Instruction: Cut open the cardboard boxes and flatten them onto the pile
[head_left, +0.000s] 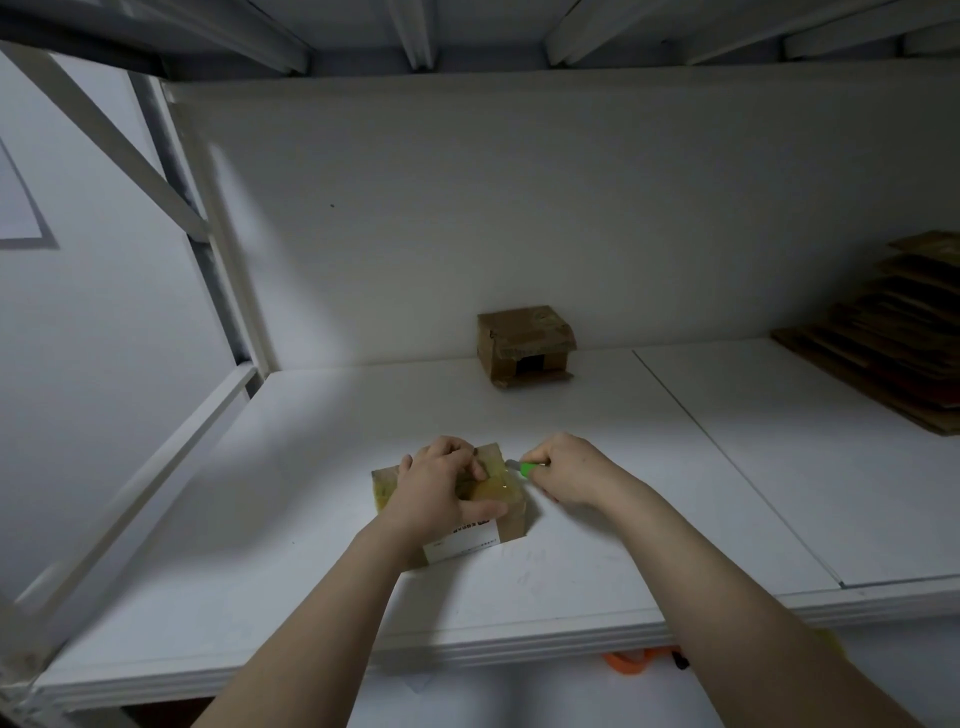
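Observation:
A small taped cardboard box with a white label sits on the white shelf board. My left hand lies over its top, fingers curled around the box. My right hand grips a green-handled cutter whose tip meets the box's upper right edge. A second small cardboard box stands against the back wall, one flap hanging open. The pile of flattened cardboard lies at the far right.
White back wall and a metal shelf frame on the left bound the board. Another shelf is overhead. A seam splits the board to the right. Something orange shows below the front edge.

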